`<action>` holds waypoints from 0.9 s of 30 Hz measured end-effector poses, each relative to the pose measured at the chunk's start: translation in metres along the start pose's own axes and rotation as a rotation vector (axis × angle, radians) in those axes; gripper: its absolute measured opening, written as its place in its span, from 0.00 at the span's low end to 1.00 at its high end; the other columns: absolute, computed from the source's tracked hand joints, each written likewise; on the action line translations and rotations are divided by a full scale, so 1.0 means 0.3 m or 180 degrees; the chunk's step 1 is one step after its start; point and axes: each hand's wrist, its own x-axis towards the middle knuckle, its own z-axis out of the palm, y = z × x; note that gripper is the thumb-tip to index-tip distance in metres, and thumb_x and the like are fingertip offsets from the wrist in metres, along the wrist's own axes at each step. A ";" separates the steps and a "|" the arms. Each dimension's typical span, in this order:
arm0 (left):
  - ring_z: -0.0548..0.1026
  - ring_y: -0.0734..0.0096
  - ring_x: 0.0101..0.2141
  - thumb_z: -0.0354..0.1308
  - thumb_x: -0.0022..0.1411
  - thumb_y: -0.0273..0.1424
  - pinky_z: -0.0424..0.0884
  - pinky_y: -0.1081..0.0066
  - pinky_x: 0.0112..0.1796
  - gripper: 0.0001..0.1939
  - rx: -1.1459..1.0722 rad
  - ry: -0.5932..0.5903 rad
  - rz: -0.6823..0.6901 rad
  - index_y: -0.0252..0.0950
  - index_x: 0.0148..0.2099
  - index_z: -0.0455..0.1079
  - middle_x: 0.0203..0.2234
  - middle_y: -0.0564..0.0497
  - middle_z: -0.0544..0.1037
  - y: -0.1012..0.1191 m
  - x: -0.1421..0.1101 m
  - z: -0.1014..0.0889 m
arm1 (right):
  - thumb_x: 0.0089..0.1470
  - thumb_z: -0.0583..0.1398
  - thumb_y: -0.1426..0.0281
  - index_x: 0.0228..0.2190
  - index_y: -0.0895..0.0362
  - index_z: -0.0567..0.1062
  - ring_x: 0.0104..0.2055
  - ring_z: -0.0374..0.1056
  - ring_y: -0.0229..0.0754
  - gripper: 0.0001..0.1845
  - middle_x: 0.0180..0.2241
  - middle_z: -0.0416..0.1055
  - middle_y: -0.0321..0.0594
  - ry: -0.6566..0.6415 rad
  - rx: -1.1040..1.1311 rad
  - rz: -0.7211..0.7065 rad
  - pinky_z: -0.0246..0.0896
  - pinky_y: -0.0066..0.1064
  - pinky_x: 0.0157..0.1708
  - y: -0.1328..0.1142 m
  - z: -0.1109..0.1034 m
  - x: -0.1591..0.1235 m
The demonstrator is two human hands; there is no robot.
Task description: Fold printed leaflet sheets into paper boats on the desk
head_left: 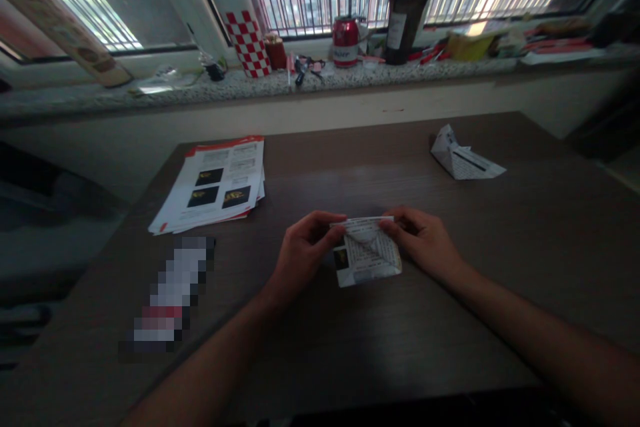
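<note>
A folded piece of printed paper [367,255] lies on the dark wooden table [320,347] in the middle of the view. My left hand [305,255] pinches its upper left corner with curled fingers. My right hand [425,240] pinches its upper right corner, fingers pressed on the top edge. Both forearms reach in from the bottom of the view.
A stack of printed leaflets [215,185] lies at the left of the table, a blurred flat object [173,293] in front of it. Another folded paper shape [463,157] sits at the far right. The windowsill holds a red can [345,41], a checked bottle [247,40], a dark container [406,20] and clutter.
</note>
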 end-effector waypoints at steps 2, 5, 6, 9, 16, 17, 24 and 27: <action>0.83 0.64 0.40 0.67 0.66 0.36 0.81 0.65 0.42 0.10 0.0008 0.0030 -0.0021 0.38 0.47 0.79 0.38 0.49 0.85 0.003 0.000 0.003 | 0.61 0.64 0.52 0.36 0.53 0.81 0.28 0.69 0.43 0.17 0.27 0.75 0.39 0.0017 0.0013 -0.0028 0.62 0.33 0.26 -0.002 0.002 -0.002; 0.83 0.64 0.39 0.67 0.66 0.36 0.81 0.66 0.42 0.09 0.0018 0.0071 -0.0025 0.38 0.45 0.80 0.37 0.49 0.85 0.006 0.002 0.006 | 0.61 0.64 0.53 0.36 0.53 0.81 0.28 0.70 0.42 0.17 0.27 0.76 0.39 0.0033 0.0002 -0.0072 0.64 0.33 0.27 -0.010 0.003 -0.003; 0.83 0.65 0.39 0.67 0.67 0.36 0.81 0.66 0.42 0.09 -0.0009 0.0070 -0.0009 0.38 0.45 0.80 0.38 0.49 0.85 0.005 0.003 0.006 | 0.61 0.64 0.52 0.36 0.53 0.81 0.28 0.70 0.42 0.17 0.27 0.76 0.38 0.0032 -0.0006 -0.0078 0.64 0.33 0.27 -0.014 0.003 -0.003; 0.83 0.66 0.39 0.67 0.67 0.36 0.80 0.69 0.41 0.09 -0.0183 0.0051 0.0077 0.38 0.47 0.79 0.38 0.50 0.84 -0.003 0.007 0.001 | 0.60 0.64 0.52 0.36 0.54 0.82 0.28 0.70 0.42 0.18 0.26 0.76 0.38 0.0068 -0.0013 -0.0067 0.63 0.32 0.26 -0.022 -0.001 -0.001; 0.81 0.68 0.39 0.65 0.67 0.32 0.78 0.70 0.42 0.05 0.0001 0.0123 0.0345 0.36 0.43 0.77 0.37 0.50 0.82 -0.014 0.011 -0.023 | 0.60 0.65 0.51 0.35 0.54 0.82 0.28 0.71 0.43 0.18 0.27 0.77 0.39 0.0103 0.0133 0.0000 0.64 0.33 0.27 -0.014 -0.008 -0.002; 0.81 0.68 0.39 0.65 0.67 0.31 0.78 0.70 0.43 0.04 0.0020 0.0120 0.0350 0.36 0.43 0.77 0.37 0.50 0.82 -0.015 0.011 -0.025 | 0.60 0.65 0.51 0.36 0.54 0.82 0.28 0.71 0.43 0.18 0.27 0.77 0.39 0.0083 0.0132 -0.0008 0.64 0.33 0.27 -0.013 -0.008 -0.003; 0.81 0.68 0.40 0.65 0.69 0.32 0.77 0.69 0.43 0.05 -0.0312 -0.0068 0.0216 0.36 0.44 0.78 0.38 0.49 0.82 -0.034 0.020 -0.036 | 0.60 0.64 0.53 0.35 0.55 0.81 0.29 0.72 0.44 0.17 0.28 0.78 0.40 0.0039 0.0181 0.0029 0.64 0.33 0.28 -0.027 -0.012 0.000; 0.81 0.67 0.41 0.65 0.69 0.33 0.78 0.68 0.43 0.06 -0.0423 -0.0181 0.0097 0.35 0.45 0.78 0.40 0.47 0.83 -0.040 0.025 -0.040 | 0.60 0.65 0.54 0.35 0.54 0.81 0.29 0.72 0.43 0.16 0.27 0.78 0.40 0.0009 0.0155 0.0061 0.64 0.33 0.27 -0.029 -0.017 0.003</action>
